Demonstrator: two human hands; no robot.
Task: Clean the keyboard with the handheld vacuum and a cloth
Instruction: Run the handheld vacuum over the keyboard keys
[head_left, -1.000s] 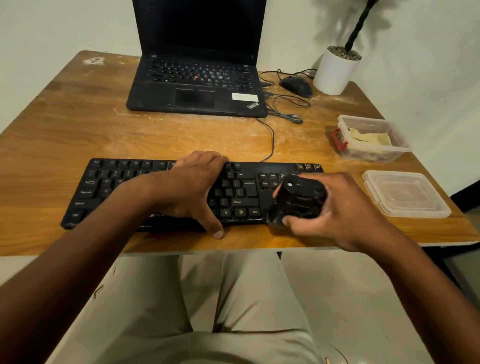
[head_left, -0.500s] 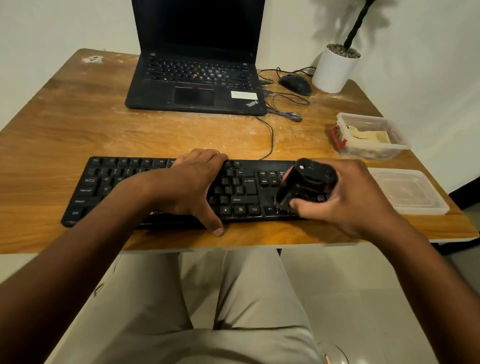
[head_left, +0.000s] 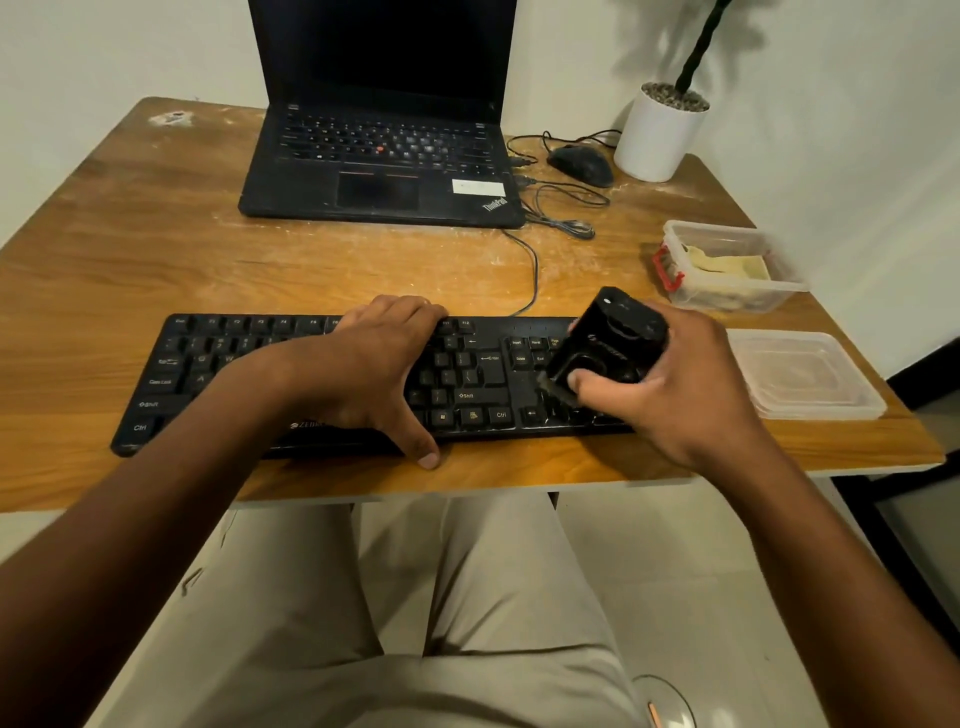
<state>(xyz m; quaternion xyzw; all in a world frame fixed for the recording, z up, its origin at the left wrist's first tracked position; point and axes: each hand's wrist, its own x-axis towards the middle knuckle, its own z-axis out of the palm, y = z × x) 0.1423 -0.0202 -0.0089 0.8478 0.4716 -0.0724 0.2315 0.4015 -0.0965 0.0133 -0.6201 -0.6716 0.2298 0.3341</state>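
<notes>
— Where is the handheld vacuum (head_left: 605, 349)?
— In the right hand (head_left: 675, 387); its grip is closed around it, over the keyboard's (head_left: 322, 382) right end.
— And the left hand (head_left: 371, 371)?
— It rests flat on the keys, grip open.

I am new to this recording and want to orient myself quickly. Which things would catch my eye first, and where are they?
First, the right hand grips a black handheld vacuum, tilted over the right end of the black keyboard at the table's near edge. The left hand rests on the middle of the keyboard. Behind them, an open laptop with a dark screen stands at the far side of the wooden table.
</notes>
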